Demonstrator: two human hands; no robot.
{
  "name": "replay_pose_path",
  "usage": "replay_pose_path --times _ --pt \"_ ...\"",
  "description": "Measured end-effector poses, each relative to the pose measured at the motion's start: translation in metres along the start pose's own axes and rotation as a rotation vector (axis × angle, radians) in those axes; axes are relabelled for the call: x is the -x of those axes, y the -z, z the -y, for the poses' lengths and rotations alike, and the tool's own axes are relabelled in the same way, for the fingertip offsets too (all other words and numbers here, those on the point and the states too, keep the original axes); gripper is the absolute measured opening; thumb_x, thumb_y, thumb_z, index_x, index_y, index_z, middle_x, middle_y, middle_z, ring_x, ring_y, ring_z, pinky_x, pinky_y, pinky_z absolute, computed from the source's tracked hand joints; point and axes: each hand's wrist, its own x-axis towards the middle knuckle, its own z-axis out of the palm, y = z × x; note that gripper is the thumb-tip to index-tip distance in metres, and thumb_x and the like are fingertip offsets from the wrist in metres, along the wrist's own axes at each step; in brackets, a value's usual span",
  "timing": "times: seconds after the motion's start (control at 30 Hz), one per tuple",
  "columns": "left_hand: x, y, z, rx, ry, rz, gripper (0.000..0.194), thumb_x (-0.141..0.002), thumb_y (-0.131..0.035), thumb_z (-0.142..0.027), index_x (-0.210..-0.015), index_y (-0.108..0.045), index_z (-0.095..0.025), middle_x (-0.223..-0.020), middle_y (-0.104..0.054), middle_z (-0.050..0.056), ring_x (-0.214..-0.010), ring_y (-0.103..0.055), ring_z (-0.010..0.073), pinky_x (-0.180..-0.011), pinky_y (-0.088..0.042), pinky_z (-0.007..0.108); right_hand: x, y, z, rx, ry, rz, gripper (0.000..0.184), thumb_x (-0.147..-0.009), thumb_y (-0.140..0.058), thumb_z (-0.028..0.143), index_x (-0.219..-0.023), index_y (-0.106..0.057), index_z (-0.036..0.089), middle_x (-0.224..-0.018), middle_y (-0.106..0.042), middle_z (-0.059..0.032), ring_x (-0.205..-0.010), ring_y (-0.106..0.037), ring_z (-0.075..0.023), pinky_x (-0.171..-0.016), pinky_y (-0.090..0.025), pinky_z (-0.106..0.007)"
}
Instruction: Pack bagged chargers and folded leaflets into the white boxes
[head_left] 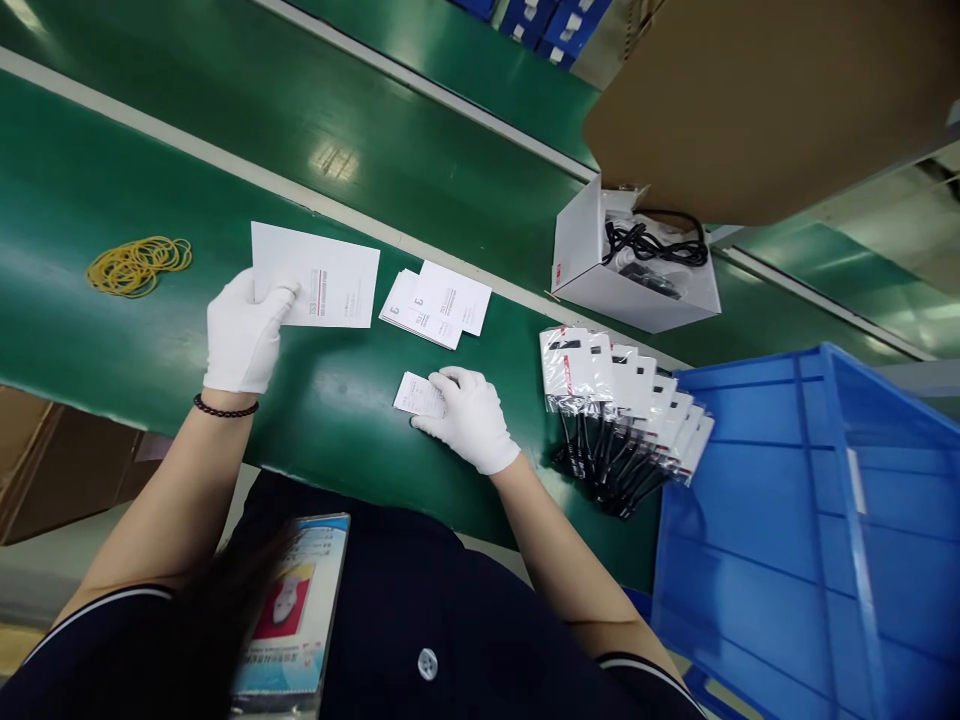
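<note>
So, nearest first: a badge (300,610) hangs on the person's dark shirt. Off to the right is a big blue bin (742,480); I can see its walls but can't make out any contents.

The gloved right hand (466,412) has its fingers narrowed on the right end of some small slips (414,393), just above or on the green table (315,430), can't tell which. Their long axis runs mostly left-right, dipping a bit to the right, free end pointing left.

Beside the bin there's an overlapping row of packs (570,375), white cards in clear plastic, with black cables (600,465) poking out toward the person.

The gloved left hand (244,335) pinches a white sheet (345,270) by its left end, thumb on top, other fingers mostly hidden below. Printed side up, long axis left-right with a slight dip right, red line running across the short way. Just right of it lies a loose pile of printed cards (431,305), and well left, some yellow rubber bands (139,265).

Further back, a white box (574,245) holds a coiled black cord (656,240) and clear plastic bags. Way back, more blue bins (551,22).
</note>
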Motion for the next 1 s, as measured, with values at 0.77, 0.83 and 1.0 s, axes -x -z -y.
replay_pose_path --times 0.77,0.83,1.0 --pt "0.110 -0.116 -0.058 0.674 0.238 0.465 0.037 -0.093 -0.050 -0.044 -0.118 -0.062 -0.020 -0.124 -0.067 0.008 -0.114 -0.063 0.0242 -0.101 -0.053 0.038 -0.014 0.025 0.005 -1.161 -0.437 -0.606 0.028 -0.081 -0.065 0.051 -0.084 -0.059 0.024 -0.075 -0.061 -0.0007 -0.064 -0.057 -0.0184 -0.062 -0.052 -0.034" --pt "0.111 -0.126 -0.061 0.787 0.302 0.498 0.037 -0.089 -0.056 -0.040 -0.120 -0.060 -0.019 -0.126 -0.066 0.009 -0.113 -0.064 0.0239 -0.102 -0.053 0.039 -0.016 0.023 0.010 -0.947 -0.470 -0.686 0.027 -0.080 -0.065 0.050 -0.086 -0.062 0.025 -0.092 -0.065 -0.0058 -0.086 -0.062 -0.0238 -0.081 -0.054 -0.041" --pt "0.102 -0.133 -0.072 0.782 0.236 0.469 0.034 -0.089 -0.057 -0.036 -0.119 -0.060 -0.021 -0.129 -0.064 0.009 -0.119 -0.061 0.0247 -0.105 -0.051 0.042 -0.016 0.026 0.019 -0.965 -0.504 -0.817 0.052 -0.074 -0.071 0.049 -0.120 -0.058 0.026 -0.133 -0.055 -0.0109 -0.125 -0.051 -0.0291 -0.103 -0.046 -0.048"
